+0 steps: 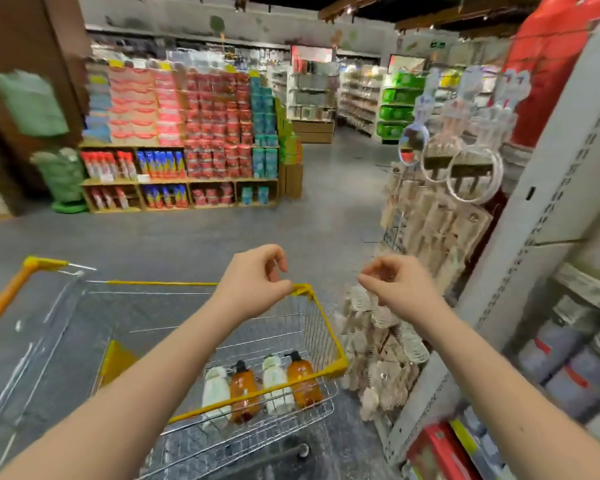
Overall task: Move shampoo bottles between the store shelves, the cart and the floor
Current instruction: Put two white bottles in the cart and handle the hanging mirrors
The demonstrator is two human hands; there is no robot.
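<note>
Left hand (253, 282) and right hand (395, 285) raised over the cart (329, 341), each grip loosely curled, empty.

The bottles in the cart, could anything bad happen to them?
Maybe. Four shampoo bottles lie loose in the cart, so they might roll and knock together if it moves. Both hands, left and right, are empty and off the cart, so it could drift toward the hanging goods rack close on the right.
</note>
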